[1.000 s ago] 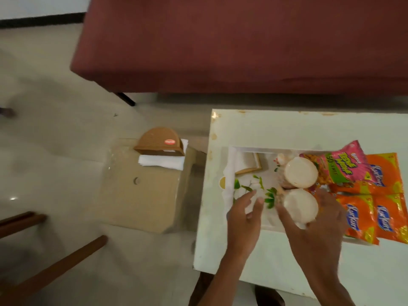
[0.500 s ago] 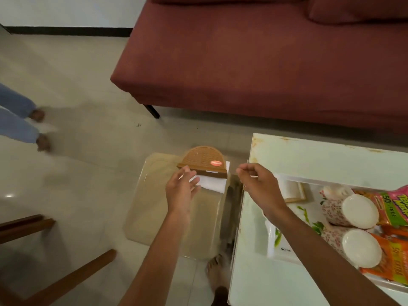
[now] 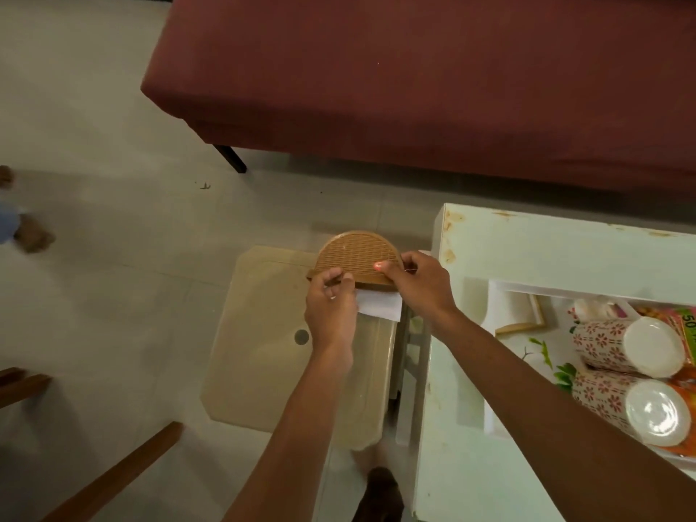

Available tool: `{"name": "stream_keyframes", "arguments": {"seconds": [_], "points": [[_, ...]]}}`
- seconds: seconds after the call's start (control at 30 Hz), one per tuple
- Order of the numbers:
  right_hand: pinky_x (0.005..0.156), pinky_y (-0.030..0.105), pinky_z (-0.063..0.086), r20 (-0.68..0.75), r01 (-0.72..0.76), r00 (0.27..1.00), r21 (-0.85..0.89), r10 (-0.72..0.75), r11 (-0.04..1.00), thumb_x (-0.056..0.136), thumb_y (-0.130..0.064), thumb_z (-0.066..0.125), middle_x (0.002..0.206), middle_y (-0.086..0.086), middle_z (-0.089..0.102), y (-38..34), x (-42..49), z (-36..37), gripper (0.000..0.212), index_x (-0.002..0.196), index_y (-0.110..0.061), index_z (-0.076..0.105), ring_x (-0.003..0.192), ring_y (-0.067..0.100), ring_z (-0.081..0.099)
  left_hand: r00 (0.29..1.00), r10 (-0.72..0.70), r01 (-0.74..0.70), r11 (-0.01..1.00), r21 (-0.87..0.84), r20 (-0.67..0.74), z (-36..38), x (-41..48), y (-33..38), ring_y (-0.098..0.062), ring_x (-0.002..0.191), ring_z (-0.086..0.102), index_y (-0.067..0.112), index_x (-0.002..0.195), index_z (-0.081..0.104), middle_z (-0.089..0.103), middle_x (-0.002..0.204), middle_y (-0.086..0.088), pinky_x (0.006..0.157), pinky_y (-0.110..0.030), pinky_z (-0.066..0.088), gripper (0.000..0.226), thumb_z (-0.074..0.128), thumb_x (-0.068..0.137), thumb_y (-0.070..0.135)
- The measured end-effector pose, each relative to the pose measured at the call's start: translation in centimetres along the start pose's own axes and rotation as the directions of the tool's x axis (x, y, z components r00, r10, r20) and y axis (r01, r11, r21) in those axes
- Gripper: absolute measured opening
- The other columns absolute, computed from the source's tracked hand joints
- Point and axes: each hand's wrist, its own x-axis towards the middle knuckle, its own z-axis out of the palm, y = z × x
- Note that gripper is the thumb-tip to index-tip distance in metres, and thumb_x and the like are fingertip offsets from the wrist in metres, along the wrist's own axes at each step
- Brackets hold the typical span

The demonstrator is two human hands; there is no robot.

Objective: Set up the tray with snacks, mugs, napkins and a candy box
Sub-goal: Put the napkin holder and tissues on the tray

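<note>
Centre frame, the wicker napkin holder, white napkins beneath, stood on a beige stool. Our left hand and right hand each had fingers curled round one end. We judged that a level two-handed lift toward the tray, lower right, would keep the napkins in.

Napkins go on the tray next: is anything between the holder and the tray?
Nothing visible. Left hand and right hand grip the napkin holder; only bare white table lies between it and the tray.
</note>
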Motion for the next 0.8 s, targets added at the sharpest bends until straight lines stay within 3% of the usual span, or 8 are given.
{"name": "stream_keyframes", "arguments": {"seconds": [0.1,0.23,0.3,0.4,0.5,0.6,0.7,0.8], "points": [[0.057,0.003,0.04,0.031,0.007,0.999,0.073,-0.009,0.997,0.085,-0.038,0.071,0.084,-0.014,0.064,-0.7,-1.3,-0.4,0.024,0.098,-0.018,0.07,0.078,0.002,0.061,1.0,0.008,-0.008,1.0,-0.005,0.011,-0.2,-0.6,0.0,-0.021,0.107,0.066,0.032,0.097,0.058,0.066,0.112,-0.002,0.098,-0.047,0.054,0.005,0.063,0.096,0.032],[0.065,0.005,0.046,0.015,0.147,0.989,0.077,-0.149,0.986,0.083,-0.035,0.074,0.085,-0.018,0.065,-1.5,-4.6,-0.6,0.011,0.089,-0.027,0.068,0.081,0.0,0.062,0.999,-0.043,0.044,0.995,-0.09,0.006,-0.2,-1.9,0.6,-0.02,0.107,0.064,0.026,0.113,0.053,0.062,0.12,-0.002,0.093,-0.044,0.057,0.042,0.067,0.086,0.054],[0.075,0.012,0.048,-0.021,0.208,0.978,0.019,-0.208,0.978,0.082,-0.037,0.075,0.089,-0.017,0.064,-1.3,-6.6,-0.5,0.011,0.087,-0.032,0.066,0.088,0.004,0.06,0.997,-0.075,0.078,0.983,-0.165,0.023,-0.3,-2.9,1.1,-0.024,0.111,0.063,0.027,0.12,0.045,0.057,0.128,-0.007,0.088,-0.042,0.06,0.062,0.071,0.077,0.063],[0.081,0.007,0.036,-0.076,0.29,0.951,-0.125,-0.3,0.949,0.082,-0.036,0.075,0.095,-0.022,0.06,-0.6,-9.3,-0.7,0.012,0.09,-0.03,0.07,0.094,0.002,0.051,0.995,-0.085,0.096,0.973,-0.211,0.057,-0.4,-4.3,1.5,-0.024,0.109,0.064,0.032,0.128,0.033,0.056,0.128,-0.009,0.076,-0.034,0.06,0.086,0.073,0.063,0.07],[0.08,0.001,0.032,-0.096,0.359,0.918,-0.211,-0.385,0.909,0.082,-0.028,0.077,0.098,-0.019,0.06,0.2,-11.5,-1.8,0.016,0.096,-0.025,0.074,0.098,0.003,0.048,0.994,-0.061,0.078,0.978,-0.192,0.093,0.2,-5.6,1.1,-0.016,0.098,0.069,0.034,0.132,0.034,0.067,0.117,-0.005,0.074,-0.031,0.058,0.075,0.077,0.075,0.058],[0.082,0.004,0.035,-0.117,0.392,0.899,-0.218,-0.422,0.894,0.081,-0.033,0.076,0.103,-0.011,0.065,1.1,-13.2,-3.7,0.022,0.102,-0.024,0.074,0.099,0.004,0.05,0.988,-0.019,0.043,0.987,-0.152,0.155,0.7,-6.7,0.3,-0.015,0.089,0.075,0.038,0.13,0.043,0.073,0.111,-0.004,0.068,-0.029,0.06,0.061,0.076,0.08,0.05],[0.085,0.016,0.046,-0.26,0.383,0.879,-0.114,-0.4,0.917,0.077,-0.044,0.076,0.111,-0.012,0.058,2.1,-14.5,-6.0,0.038,0.11,-0.028,0.066,0.104,0.007,0.055,0.963,0.048,-0.026,0.996,-0.089,0.264,1.3,-8.5,-0.6,-0.02,0.108,0.069,0.05,0.135,0.039,0.066,0.127,-0.001,0.09,-0.043,0.059,0.079,0.078,0.067,0.06],[0.09,0.018,0.045,-0.25,0.292,0.915,-0.133,-0.317,0.947,0.071,-0.051,0.077,0.129,-0.014,0.045,4.0,-15.4,-8.5,0.074,0.135,-0.031,0.044,0.116,0.008,0.049,0.911,0.073,-0.078,0.997,-0.003,0.405,2.8,-10.6,-1.9,-0.018,0.118,0.062,0.066,0.138,0.024,0.057,0.135,0.009,0.099,-0.047,0.054,0.096,0.082,0.062,0.061]]}}
